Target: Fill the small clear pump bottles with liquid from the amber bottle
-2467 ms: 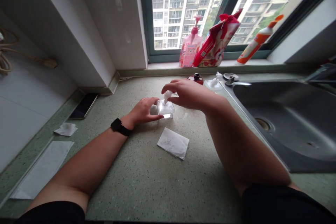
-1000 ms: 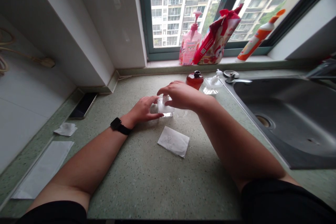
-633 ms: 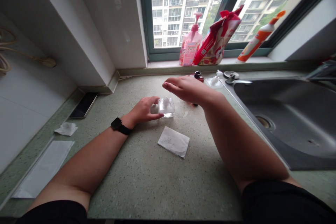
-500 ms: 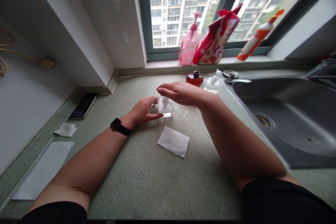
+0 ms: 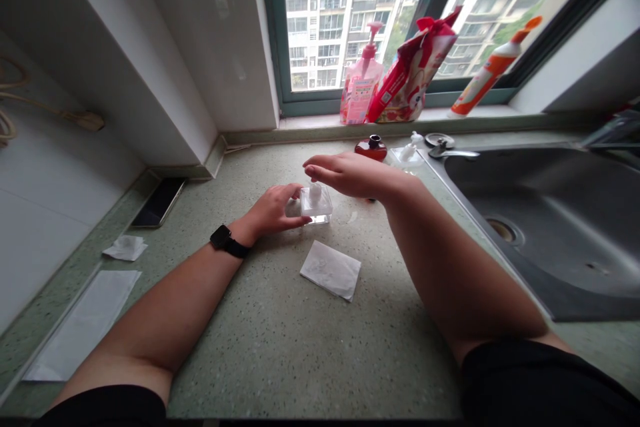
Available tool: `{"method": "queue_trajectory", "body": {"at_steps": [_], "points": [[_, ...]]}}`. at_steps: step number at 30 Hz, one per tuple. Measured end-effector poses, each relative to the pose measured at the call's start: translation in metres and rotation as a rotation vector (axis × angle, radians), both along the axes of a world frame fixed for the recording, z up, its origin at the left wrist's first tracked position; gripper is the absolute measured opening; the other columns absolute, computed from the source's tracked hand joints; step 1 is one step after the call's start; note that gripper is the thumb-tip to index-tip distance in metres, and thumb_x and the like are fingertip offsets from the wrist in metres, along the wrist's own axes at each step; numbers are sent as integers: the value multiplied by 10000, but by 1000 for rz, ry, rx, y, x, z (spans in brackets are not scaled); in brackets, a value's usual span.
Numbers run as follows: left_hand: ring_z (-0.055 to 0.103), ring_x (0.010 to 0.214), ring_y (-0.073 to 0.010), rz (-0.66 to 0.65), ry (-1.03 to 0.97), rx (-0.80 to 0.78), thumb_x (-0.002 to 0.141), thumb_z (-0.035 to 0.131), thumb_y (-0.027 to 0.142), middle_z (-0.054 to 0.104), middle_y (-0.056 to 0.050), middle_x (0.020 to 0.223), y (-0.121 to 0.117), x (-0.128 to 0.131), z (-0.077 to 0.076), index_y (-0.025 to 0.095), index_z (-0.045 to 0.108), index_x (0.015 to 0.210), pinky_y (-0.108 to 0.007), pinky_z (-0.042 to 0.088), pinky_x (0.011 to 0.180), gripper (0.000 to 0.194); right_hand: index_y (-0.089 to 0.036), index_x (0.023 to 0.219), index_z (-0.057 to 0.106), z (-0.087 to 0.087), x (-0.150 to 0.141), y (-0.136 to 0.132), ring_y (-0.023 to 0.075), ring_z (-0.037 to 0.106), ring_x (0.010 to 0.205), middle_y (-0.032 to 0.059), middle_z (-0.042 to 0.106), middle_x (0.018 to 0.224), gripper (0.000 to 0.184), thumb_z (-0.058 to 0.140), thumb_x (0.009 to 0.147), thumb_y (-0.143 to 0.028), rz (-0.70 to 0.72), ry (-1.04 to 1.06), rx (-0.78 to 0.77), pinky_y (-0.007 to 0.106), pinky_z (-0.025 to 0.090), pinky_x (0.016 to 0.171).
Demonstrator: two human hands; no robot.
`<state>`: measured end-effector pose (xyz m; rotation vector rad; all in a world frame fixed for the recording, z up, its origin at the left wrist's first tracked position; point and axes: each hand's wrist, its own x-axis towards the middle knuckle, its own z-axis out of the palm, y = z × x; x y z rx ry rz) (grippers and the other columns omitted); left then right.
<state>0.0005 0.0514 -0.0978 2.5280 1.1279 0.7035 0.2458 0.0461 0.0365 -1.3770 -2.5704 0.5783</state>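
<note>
Two bare hands are working at a clear square glass pump bottle (image 5: 316, 205) standing on the speckled green stone surface (image 5: 270, 353): the left hand (image 5: 271, 209) is clasping its side with curled fingers (image 5: 295, 219), the right hand (image 5: 355, 175) is hovering open just above it, and a folded white tissue (image 5: 330, 270) is lying in front of it

**Two Hands Over the Counter**

The left arm (image 5: 165, 307) and right arm (image 5: 460, 280) both reach out across the counter (image 5: 300, 360). The left hand (image 5: 273, 209) sits low near the counter, with its fingers (image 5: 290, 195) curled in. The right hand (image 5: 355, 175) is up higher over the counter, open and flat, palm down. Its fingers (image 5: 320, 162) point to the left. The two hands are near but not touching. A black watch (image 5: 227, 241) is on the left wrist (image 5: 245, 232).
</note>
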Motion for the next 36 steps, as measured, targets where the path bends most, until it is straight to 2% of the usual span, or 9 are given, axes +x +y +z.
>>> {"method": "queue_trajectory", "body": {"at_steps": [5, 10, 13, 16, 20, 25, 28, 31, 36], "points": [[736, 1090, -326, -7, 6, -3, 897, 810, 602, 769, -106, 1192, -1, 1, 2, 242, 635, 1303, -505, 568, 1029, 570, -228, 1314, 758, 5, 2, -2, 233, 765, 877, 73, 837, 933, 546, 426, 1132, -622, -72, -45, -92, 312, 511, 814], [733, 1092, -319, -3, 10, 4, 906, 802, 614, 766, -110, 1198, -1, 1, 2, 231, 634, 1313, -490, 564, 1024, 584, -230, 1356, 764, -6, 4, 4, 301, 740, 1187, 131, 812, 1297, 495, 543, 1099, -591, -106, 7, 149, 384, 536, 995], [736, 1111, -322, -10, 4, 2, 913, 798, 615, 768, -113, 1210, 0, 0, 1, 226, 631, 1334, -487, 566, 1032, 596, -228, 1412, 742, -12, -1, 6, 297, 721, 1265, 136, 770, 1417, 491, 592, 1084, -562, 2, 33, 126, 392, 536, 1050], [732, 1150, -323, -29, 3, -1, 923, 800, 583, 765, -115, 1280, 0, 0, 1, 238, 616, 1377, -494, 561, 1049, 599, -220, 1452, 725, -11, -5, 4, 284, 749, 1201, 137, 793, 1370, 502, 589, 1088, -537, 81, -33, 35, 368, 555, 971], [726, 1158, -330, -27, 5, -1, 912, 814, 582, 761, -119, 1280, 0, 0, 1, 230, 628, 1326, -502, 551, 1054, 575, -206, 1483, 704, -5, -4, 2, 279, 769, 1067, 120, 838, 1213, 536, 661, 1047, -516, 72, -131, 27, 364, 546, 871], [723, 1097, -308, -28, 2, -1, 915, 816, 573, 756, -116, 1217, -1, 0, 1, 219, 631, 1313, -474, 551, 1020, 564, -198, 1456, 718, -10, 1, 6, 282, 751, 1082, 120, 816, 1249, 591, 785, 959, -511, 79, -140, 86, 371, 536, 910], [721, 1082, -304, -33, 0, 3, 910, 822, 564, 756, -109, 1197, -1, 1, 1, 221, 622, 1326, -465, 545, 1016, 575, -214, 1375, 761, -20, 2, 12, 271, 731, 1119, 120, 784, 1307, 490, 828, 920, -384, 154, -127, 133, 351, 526, 912], [718, 1046, -297, -33, 2, 2, 916, 810, 565, 753, -104, 1169, -1, 2, 3, 215, 623, 1307, -447, 545, 980, 558, -224, 1242, 808, -26, -2, 16, 247, 724, 1065, 94, 804, 1202, 326, 788, 917, -246, 213, -167, 139, 330, 497, 851], [706, 993, -284, -23, 2, 0, 908, 813, 565, 743, -90, 1112, -2, 2, 4, 215, 633, 1249, -422, 538, 924, 520, -194, 1083, 824, -21, -14, 8, 259, 714, 988, 101, 816, 1090, 210, 790, 944, -348, 125, -290, 169, 339, 432, 737]]}}
